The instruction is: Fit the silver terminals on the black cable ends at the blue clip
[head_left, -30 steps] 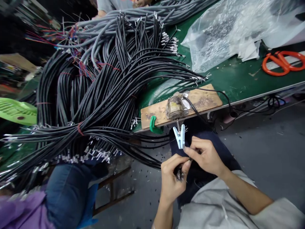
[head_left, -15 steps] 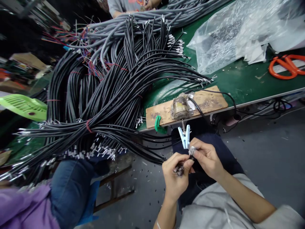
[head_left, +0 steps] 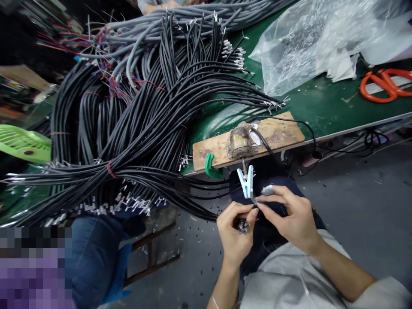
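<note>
My left hand (head_left: pixel 236 234) is closed around the ends of several black cables (head_left: pixel 206 213) that run in from the left; their stripped tips (head_left: pixel 243 226) show in its curled fingers. With thumb and finger, my right hand (head_left: pixel 294 219) pinches a thin wire end (head_left: pixel 254 201) just above my left fingertips. A silvery-grey wrap covers one right fingertip. Right over both hands is a light blue clothes peg (head_left: pixel 246 182), on the shaft of a small motor (head_left: pixel 241 143). That motor is fixed to a wooden board (head_left: pixel 283 128) at the table edge.
Black cable bundles (head_left: pixel 154 124) and grey cables (head_left: pixel 154 23) cover the table's left part. A green clamp (head_left: pixel 211 166) grips the board. Orange-handled scissors (head_left: pixel 380 88) and a clear plastic bag (head_left: pixel 289 56) lie right. A person in jeans (head_left: pixel 93 249) sits at left; another is at the back.
My right hand has opened its pinch somewhat and shifted slightly right, its wrapped fingertip now lifted away. My left hand keeps hold of the cables. The whole view has shifted slightly.
</note>
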### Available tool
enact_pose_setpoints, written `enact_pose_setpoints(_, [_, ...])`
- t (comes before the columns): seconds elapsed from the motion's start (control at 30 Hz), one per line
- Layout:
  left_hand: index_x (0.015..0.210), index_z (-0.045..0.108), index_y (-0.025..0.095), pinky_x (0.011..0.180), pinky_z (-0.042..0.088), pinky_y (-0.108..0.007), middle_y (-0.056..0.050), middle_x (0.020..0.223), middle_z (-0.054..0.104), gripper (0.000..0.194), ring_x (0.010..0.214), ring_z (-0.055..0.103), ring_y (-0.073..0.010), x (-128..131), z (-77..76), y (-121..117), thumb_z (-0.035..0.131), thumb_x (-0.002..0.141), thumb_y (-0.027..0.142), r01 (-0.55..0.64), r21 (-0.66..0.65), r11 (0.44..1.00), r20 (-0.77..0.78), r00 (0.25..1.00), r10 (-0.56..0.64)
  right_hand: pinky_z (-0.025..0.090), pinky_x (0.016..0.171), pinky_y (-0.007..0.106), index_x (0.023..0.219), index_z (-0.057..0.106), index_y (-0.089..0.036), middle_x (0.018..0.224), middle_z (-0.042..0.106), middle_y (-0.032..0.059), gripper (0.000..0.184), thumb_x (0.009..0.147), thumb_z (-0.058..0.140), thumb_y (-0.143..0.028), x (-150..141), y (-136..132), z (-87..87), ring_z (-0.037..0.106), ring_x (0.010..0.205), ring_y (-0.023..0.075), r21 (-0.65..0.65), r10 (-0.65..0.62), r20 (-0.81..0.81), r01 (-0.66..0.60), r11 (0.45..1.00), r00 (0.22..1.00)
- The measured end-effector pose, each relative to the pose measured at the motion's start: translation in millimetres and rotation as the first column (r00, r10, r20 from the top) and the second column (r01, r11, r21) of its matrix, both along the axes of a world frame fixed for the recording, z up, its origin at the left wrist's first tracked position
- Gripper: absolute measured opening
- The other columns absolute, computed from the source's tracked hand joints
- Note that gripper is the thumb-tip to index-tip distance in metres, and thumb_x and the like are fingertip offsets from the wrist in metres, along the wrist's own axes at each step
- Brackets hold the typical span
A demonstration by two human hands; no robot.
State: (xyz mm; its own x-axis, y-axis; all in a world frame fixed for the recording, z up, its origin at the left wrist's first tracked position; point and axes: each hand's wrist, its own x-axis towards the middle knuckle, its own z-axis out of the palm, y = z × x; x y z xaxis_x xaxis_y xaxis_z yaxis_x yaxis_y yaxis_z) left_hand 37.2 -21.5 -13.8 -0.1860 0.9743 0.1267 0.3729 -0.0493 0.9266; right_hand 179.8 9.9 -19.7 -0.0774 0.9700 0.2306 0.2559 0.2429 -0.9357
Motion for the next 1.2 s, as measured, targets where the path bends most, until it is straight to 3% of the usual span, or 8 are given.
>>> enact_pose_setpoints(0.3, [0.076, 0.067, 0.016, 0.051, 0.042, -0.019, 0.001, 0.064, 0.060, 0.006, 0.055, 0.056, -0.0106, 9, -5.8, 0, 0.068, 0.080, 0.019, -0.066, 0.028, 0.997, -0.105, 0.992, 0.069, 0.057, 0.072, 0.031, 0.097, 0.061, -0.020, 0.074, 0.074, 0.0038, 0.021, 0.081, 0.060, -0.007, -14, -4, 5.7, 0.071, 0.066, 0.0192, 0.278, -0.193, 0.180, 0.139, 0.951, 0.964])
enact_pose_setpoints(0.43, [0.078, 0.064, 0.016, 0.052, 0.042, -0.020, 0.000, 0.066, 0.058, 0.011, 0.055, 0.055, -0.0108, 7, -5.7, -4, 0.063, 0.085, 0.024, -0.038, -0.054, 0.998, -0.062, 0.997, 0.035, 0.055, 0.069, 0.030, 0.092, 0.062, -0.021, 0.074, 0.071, 0.0025, 0.017, 0.079, 0.063, -0.010, -15, -2, -1.5, 0.068, 0.066, 0.0171, 0.099, -0.133, 0.018, 0.130, 0.987, 0.991])
enact_pose_setpoints(0.5, [0.077, 0.063, 0.016, 0.051, 0.040, -0.021, 0.001, 0.064, 0.056, 0.017, 0.054, 0.053, -0.0108, 5, -5.4, -5, 0.058, 0.089, 0.027, -0.017, -0.106, 0.994, -0.040, 0.999, 0.012, 0.054, 0.065, 0.028, 0.087, 0.063, -0.021, 0.075, 0.070, 0.0020, 0.013, 0.076, 0.066, -0.013, -13, 3, -8.2, 0.067, 0.067, 0.0161, -0.132, -0.040, -0.200, 0.013, 0.991, 0.979])
enact_pose_setpoints(0.6, [0.072, 0.060, 0.016, 0.048, 0.035, -0.021, 0.001, 0.059, 0.054, 0.027, 0.049, 0.049, -0.0100, 1, -4.5, -7, 0.052, 0.092, 0.033, 0.025, -0.181, 0.983, 0.006, 1.000, -0.025, 0.052, 0.062, 0.025, 0.083, 0.063, -0.019, 0.072, 0.067, 0.0007, 0.014, 0.072, 0.071, -0.019, -10, 14, -20.0, 0.064, 0.065, 0.0141, -0.357, 0.036, -0.533, -0.263, 0.896, 0.846])
enact_pose_setpoints(0.87, [0.063, 0.054, 0.016, 0.041, 0.027, -0.020, 0.004, 0.049, 0.041, 0.040, 0.042, 0.036, -0.0068, -6, -0.4, -5, 0.048, 0.094, 0.039, 0.118, -0.251, 0.961, 0.138, 0.987, -0.085, 0.050, 0.067, 0.027, 0.080, 0.067, -0.016, 0.078, 0.061, 0.0026, 0.022, 0.072, 0.077, -0.034, -11, 29, -24.4, 0.057, 0.072, 0.0141, -0.210, 0.289, -0.705, -0.580, 0.787, 0.648])
enact_pose_setpoints(1.03, [0.068, 0.057, 0.016, 0.039, 0.029, -0.018, 0.006, 0.047, 0.045, 0.031, 0.038, 0.040, -0.0062, 0, -0.2, -3, 0.055, 0.091, 0.037, 0.024, -0.208, 0.978, 0.166, 0.986, 0.011, 0.045, 0.054, 0.026, 0.069, 0.059, -0.017, 0.066, 0.057, -0.0005, 0.024, 0.077, 0.073, -0.035, -26, 16, -25.0, 0.053, 0.058, 0.0120, -0.270, 0.079, -0.613, -0.302, 0.914, 0.786])
enact_pose_setpoints(1.13, [0.066, 0.056, 0.016, 0.041, 0.030, -0.018, 0.006, 0.048, 0.046, 0.030, 0.039, 0.042, -0.0064, 3, 0.2, -4, 0.056, 0.091, 0.033, -0.074, -0.159, 0.985, 0.122, 0.988, 0.094, 0.045, 0.057, 0.029, 0.070, 0.060, -0.019, 0.067, 0.058, 0.0018, 0.014, 0.081, 0.067, -0.021, -30, 7, -26.2, 0.054, 0.063, 0.0155, -0.023, 0.010, -0.420, -0.021, 0.999, 0.908])
enact_pose_setpoints(1.2, [0.066, 0.056, 0.016, 0.042, 0.030, -0.019, 0.006, 0.049, 0.046, 0.029, 0.040, 0.042, -0.0064, 3, 0.6, -4, 0.056, 0.090, 0.032, -0.105, -0.141, 0.984, 0.100, 0.988, 0.119, 0.046, 0.061, 0.033, 0.074, 0.061, -0.019, 0.071, 0.060, 0.0037, 0.009, 0.080, 0.066, -0.014, -27, 5, -26.3, 0.054, 0.066, 0.0174, 0.193, 0.028, -0.302, 0.032, 0.981, 0.953])
